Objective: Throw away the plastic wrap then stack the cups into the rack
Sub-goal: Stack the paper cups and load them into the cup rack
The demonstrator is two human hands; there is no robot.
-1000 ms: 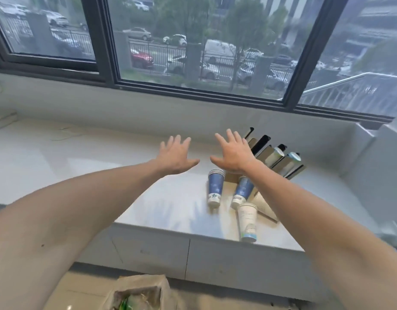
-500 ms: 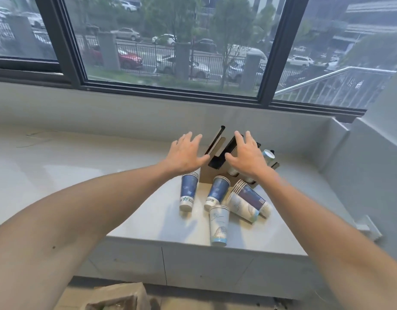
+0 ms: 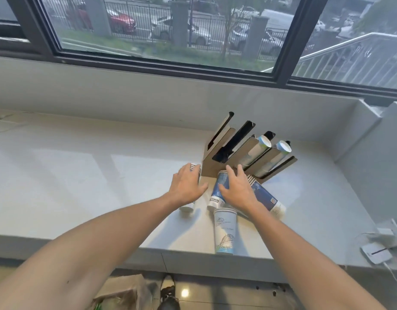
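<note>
A slanted cardboard cup rack stands on the white counter, with cup stacks in its two right slots. Several stacks of paper cups lie on their sides in front of it. My left hand rests palm down on the leftmost stack, fingers spread over it. My right hand lies over a blue stack and partly hides a second blue stack. A white stack lies nearest the counter's front edge. No plastic wrap shows on the cups.
A window runs along the wall behind the counter. A white charger with a cable lies at the counter's right front corner. Below the counter edge, a bag with rubbish sits on the floor beside a shoe.
Both hands have come down from above the rack onto the lying cup stacks. The view has moved closer and to the right.
</note>
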